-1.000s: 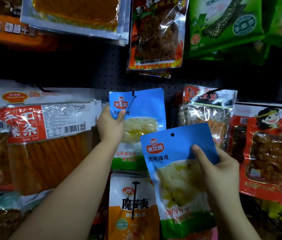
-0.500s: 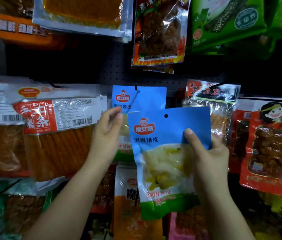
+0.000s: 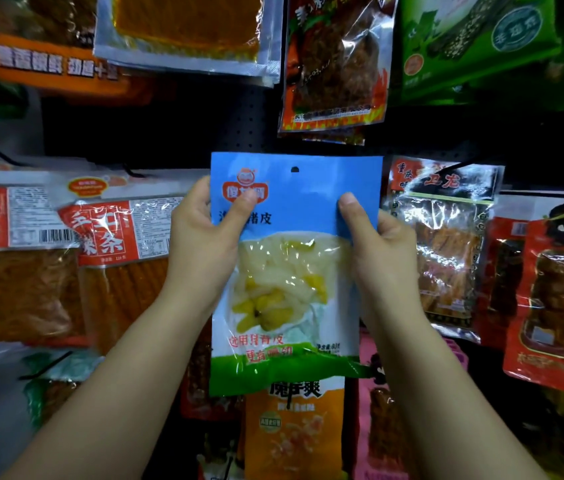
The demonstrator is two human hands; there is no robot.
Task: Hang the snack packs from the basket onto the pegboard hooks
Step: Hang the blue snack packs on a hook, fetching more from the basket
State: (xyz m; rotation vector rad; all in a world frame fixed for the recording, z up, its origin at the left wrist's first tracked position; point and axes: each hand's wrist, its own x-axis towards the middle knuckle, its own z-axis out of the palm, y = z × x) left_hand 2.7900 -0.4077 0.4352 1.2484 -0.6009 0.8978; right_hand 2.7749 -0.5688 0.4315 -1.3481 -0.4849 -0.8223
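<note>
A blue-topped snack pack (image 3: 291, 271) with pale yellow contents and a green bottom band is held upright in front of the black pegboard (image 3: 169, 133). My left hand (image 3: 204, 244) grips its left edge, thumb on the front. My right hand (image 3: 377, 251) grips its right edge the same way. The pack's hang hole (image 3: 294, 169) sits near its top centre. The hook and the matching pack hanging there are hidden behind this pack. The basket is out of view.
Hanging packs surround the spot: red-label orange strips (image 3: 124, 258) at left, a clear pack (image 3: 443, 244) and red packs (image 3: 557, 289) at right, a flame-print pack (image 3: 336, 64) above, an orange pack (image 3: 294, 431) below. Bare hooks (image 3: 44, 365) stick out at lower left.
My right hand carried the blue pack up and left until it covers the hung pack. My left hand left the hung pack and took the new pack's left edge.
</note>
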